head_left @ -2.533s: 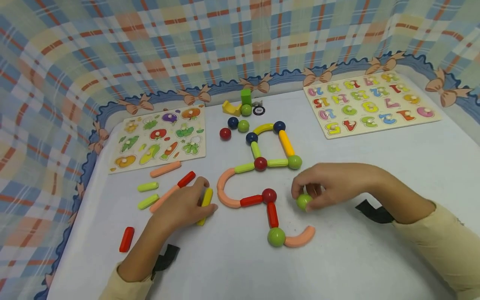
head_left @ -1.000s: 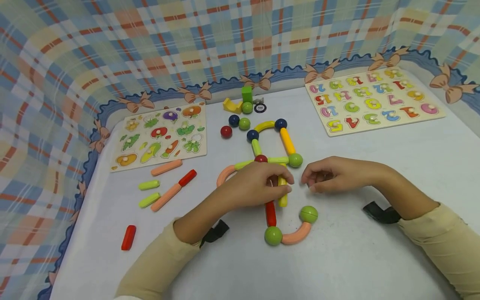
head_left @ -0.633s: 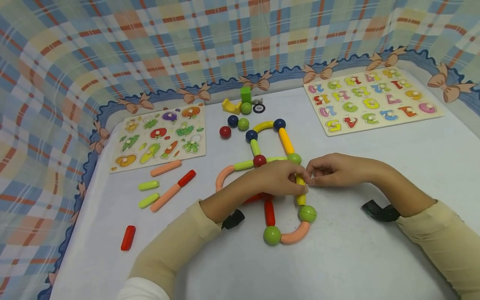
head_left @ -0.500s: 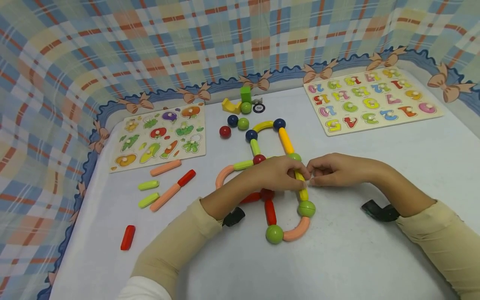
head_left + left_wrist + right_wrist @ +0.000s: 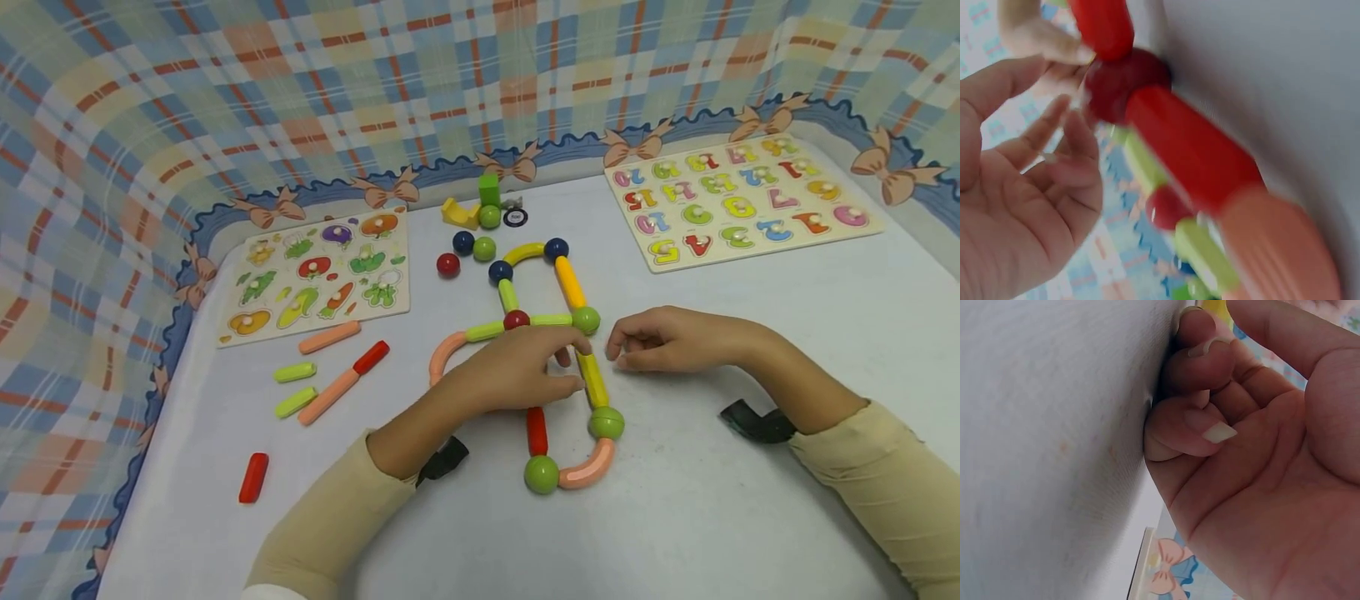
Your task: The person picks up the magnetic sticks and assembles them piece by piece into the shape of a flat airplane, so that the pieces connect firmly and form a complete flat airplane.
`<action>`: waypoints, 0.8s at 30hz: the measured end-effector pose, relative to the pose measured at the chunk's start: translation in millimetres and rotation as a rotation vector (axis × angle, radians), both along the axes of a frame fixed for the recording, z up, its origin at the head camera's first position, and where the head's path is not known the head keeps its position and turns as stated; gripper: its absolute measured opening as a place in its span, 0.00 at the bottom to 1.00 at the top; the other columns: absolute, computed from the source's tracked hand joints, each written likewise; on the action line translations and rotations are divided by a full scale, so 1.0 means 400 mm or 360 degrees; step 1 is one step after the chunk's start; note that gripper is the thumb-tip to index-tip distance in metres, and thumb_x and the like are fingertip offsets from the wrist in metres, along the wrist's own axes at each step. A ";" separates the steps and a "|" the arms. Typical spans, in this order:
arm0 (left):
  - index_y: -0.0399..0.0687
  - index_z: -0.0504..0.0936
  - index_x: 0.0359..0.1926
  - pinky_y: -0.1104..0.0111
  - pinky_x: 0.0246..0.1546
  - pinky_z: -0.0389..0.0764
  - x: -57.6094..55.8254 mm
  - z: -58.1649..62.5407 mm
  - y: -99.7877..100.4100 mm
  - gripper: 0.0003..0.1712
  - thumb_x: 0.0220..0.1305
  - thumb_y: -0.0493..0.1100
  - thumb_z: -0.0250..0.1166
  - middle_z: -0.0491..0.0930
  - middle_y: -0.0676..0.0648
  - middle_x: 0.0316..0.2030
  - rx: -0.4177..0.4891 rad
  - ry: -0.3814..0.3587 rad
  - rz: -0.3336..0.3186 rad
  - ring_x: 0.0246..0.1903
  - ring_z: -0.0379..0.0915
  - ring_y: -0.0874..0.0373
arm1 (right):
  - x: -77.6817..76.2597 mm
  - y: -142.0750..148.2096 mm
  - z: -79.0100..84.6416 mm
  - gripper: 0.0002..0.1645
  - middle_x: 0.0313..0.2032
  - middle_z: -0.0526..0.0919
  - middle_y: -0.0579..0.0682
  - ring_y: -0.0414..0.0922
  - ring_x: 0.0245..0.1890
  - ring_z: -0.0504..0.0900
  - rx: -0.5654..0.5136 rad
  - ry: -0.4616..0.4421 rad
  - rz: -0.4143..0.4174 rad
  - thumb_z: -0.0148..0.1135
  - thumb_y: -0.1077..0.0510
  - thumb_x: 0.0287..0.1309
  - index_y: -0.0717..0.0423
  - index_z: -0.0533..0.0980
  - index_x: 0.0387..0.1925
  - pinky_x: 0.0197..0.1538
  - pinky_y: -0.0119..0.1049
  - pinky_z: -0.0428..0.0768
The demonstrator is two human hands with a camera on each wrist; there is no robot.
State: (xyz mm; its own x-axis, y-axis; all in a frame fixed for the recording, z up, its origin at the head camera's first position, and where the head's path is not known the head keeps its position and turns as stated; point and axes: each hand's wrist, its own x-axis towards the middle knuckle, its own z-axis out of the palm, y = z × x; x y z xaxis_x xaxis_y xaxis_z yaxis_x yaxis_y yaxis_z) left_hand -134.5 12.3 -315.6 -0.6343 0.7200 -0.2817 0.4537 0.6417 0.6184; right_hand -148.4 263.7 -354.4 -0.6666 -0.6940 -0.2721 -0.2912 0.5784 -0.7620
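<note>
My left hand hovers over the middle of the magnetic stick-and-ball figure, thumb and forefinger apart and nothing between them. Just right of its fingertips lies a yellow stick, joining the upper green ball to the lower green ball. In the left wrist view, a dark red ball and a red stick are close beside the fingers. My right hand rests on the table right of the figure, fingers loosely curled and holding nothing. A curved peach stick closes the figure's lower loop.
Loose sticks, among them a red stick and a peach stick, lie at left. A vegetable puzzle board and a number puzzle board are at the back. Loose balls, including a red ball, sit behind the figure.
My left hand brought the yellow stick from the left, set it between the two green balls, then let go and drew back left. Earlier, my right hand released the lower green ball.
</note>
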 end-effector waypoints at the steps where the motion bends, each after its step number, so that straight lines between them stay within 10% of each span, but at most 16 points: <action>1: 0.59 0.73 0.50 0.73 0.27 0.73 0.004 0.001 -0.015 0.22 0.53 0.51 0.65 0.74 0.56 0.38 -0.0032 0.0042 0.0044 0.29 0.70 0.64 | 0.000 -0.002 0.001 0.07 0.20 0.71 0.45 0.42 0.23 0.71 0.0015 -0.0007 -0.0010 0.57 0.52 0.58 0.47 0.75 0.38 0.28 0.32 0.69; 24: 0.54 0.80 0.44 0.72 0.33 0.71 0.052 -0.024 -0.152 0.20 0.51 0.56 0.66 0.75 0.57 0.33 -0.0202 0.0380 0.0273 0.34 0.67 0.64 | 0.051 -0.116 0.023 0.21 0.14 0.68 0.44 0.42 0.18 0.68 0.0391 -0.0056 -0.0320 0.56 0.37 0.53 0.49 0.75 0.20 0.22 0.33 0.61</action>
